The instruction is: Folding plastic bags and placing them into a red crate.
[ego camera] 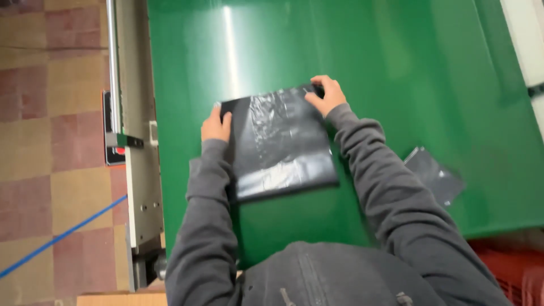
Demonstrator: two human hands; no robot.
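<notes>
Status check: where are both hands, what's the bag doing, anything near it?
Left hand and right hand gripping far corners of black plastic bag. Bag flat on green table. Second, smaller black bag lies right, apart.

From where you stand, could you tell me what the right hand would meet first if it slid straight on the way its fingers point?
Only bare green table, it seems; the right hand grips the black bag's far corner.

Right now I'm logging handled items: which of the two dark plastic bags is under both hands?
The larger bag at centre; left hand and right hand grip its far corners. The smaller bag lies untouched.
</notes>
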